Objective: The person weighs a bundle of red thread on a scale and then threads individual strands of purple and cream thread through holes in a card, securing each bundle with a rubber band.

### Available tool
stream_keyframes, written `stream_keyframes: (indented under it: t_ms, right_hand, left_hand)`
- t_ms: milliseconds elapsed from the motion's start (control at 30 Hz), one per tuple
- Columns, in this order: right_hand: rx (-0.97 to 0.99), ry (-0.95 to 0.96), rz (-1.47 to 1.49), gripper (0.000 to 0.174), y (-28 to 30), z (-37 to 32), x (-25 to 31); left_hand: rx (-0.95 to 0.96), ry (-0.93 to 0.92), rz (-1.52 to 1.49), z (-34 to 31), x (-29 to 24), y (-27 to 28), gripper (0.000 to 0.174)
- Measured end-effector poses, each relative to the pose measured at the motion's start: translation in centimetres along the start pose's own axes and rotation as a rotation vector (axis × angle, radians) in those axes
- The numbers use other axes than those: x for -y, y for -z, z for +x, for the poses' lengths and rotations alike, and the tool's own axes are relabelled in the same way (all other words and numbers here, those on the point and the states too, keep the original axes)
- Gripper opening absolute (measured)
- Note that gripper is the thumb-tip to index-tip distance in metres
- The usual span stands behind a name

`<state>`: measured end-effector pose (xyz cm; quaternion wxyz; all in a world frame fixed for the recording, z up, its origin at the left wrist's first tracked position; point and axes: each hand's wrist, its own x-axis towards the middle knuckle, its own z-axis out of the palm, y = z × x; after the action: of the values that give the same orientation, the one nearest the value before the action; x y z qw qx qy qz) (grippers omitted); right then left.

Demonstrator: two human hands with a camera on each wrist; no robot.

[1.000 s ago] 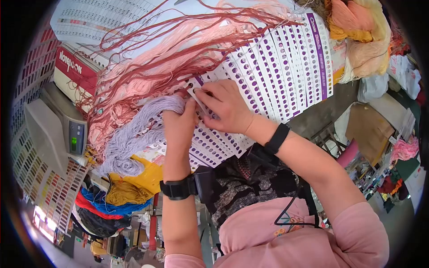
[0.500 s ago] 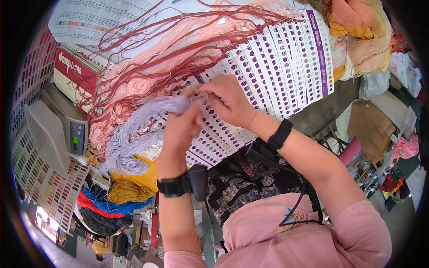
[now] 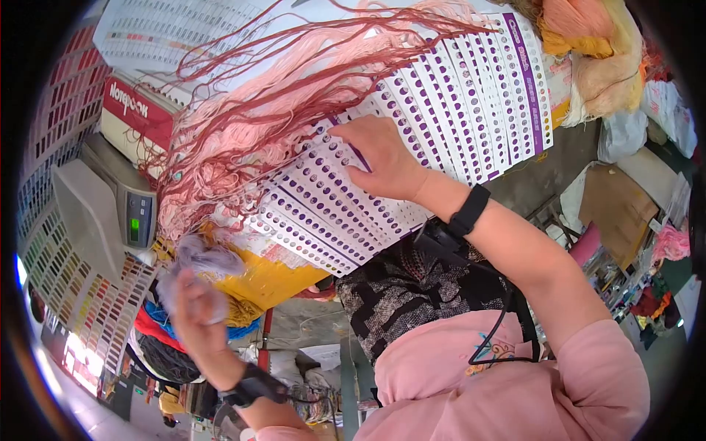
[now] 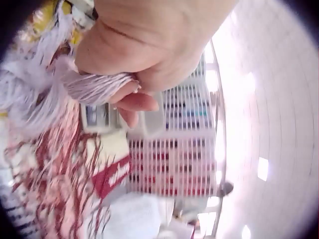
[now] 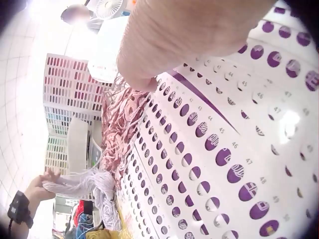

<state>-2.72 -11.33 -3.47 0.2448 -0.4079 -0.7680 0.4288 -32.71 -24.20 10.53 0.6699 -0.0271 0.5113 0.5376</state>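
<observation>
In the head view my left hand (image 3: 198, 316) is off to the lower left, gripping a bundle of lilac thread (image 3: 209, 259), blurred there. Its thumb and fingers close round the strands in the left wrist view, and the loose skein (image 4: 30, 89) hangs from the grip. My right hand (image 3: 386, 158) rests on a fan of white cards (image 3: 316, 191) with rows of holes over purple. Thumb and fingers stand apart there, with a purple card edge between them; the fingertips reach the cards' far ends, as the right wrist view (image 5: 184, 45) also shows.
Pink and dark red threads (image 3: 294, 95) spread along the cards' far side. At left stand a scale (image 3: 136, 209) with a lit display, a red and white notebook box (image 3: 136, 106) and a color-swatch board (image 3: 62, 287). Yarn hanks (image 3: 588, 44) lie upper right.
My left hand has drawn away from the cards to the lower left, taking the lilac thread along and uncovering the cards there. My right hand has stayed at the cards, its fingers spread more.
</observation>
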Motion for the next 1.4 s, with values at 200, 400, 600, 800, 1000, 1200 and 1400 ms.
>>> stream_keyframes:
  t_ms: [200,400,600,800,1000,1200,1400]
  right_hand:
    - [0.048,-0.197,0.264,0.016,1.3,0.0,3.3]
    - [0.323,-0.598,0.884,0.007,0.4,0.2,7.0]
    - [0.245,-0.712,1.074,0.007,1.2,0.5,7.3]
    - [0.356,-0.708,0.916,0.007,0.9,0.1,6.6]
    - [0.279,-0.793,1.147,0.007,1.7,0.3,6.8]
    - [0.113,-0.594,1.305,0.008,0.8,-0.5,6.4]
    - [0.22,-0.286,2.037,0.015,10.9,0.0,2.7]
  left_hand:
    - [-0.064,0.097,-0.086,5.7,10.1,-9.9,0.04]
    - [0.116,0.155,-0.159,6.2,11.2,-10.7,0.047]
    - [0.083,0.126,-0.133,5.6,11.3,-11.0,0.045]
    - [0.082,0.113,-0.084,5.8,12.1,-11.1,0.041]
    - [0.019,0.133,-0.165,5.6,12.0,-11.0,0.038]
    - [-0.057,0.051,-0.032,5.9,12.7,-10.5,0.027]
    - [0.168,-0.033,-1.031,4.4,7.9,4.4,0.017]
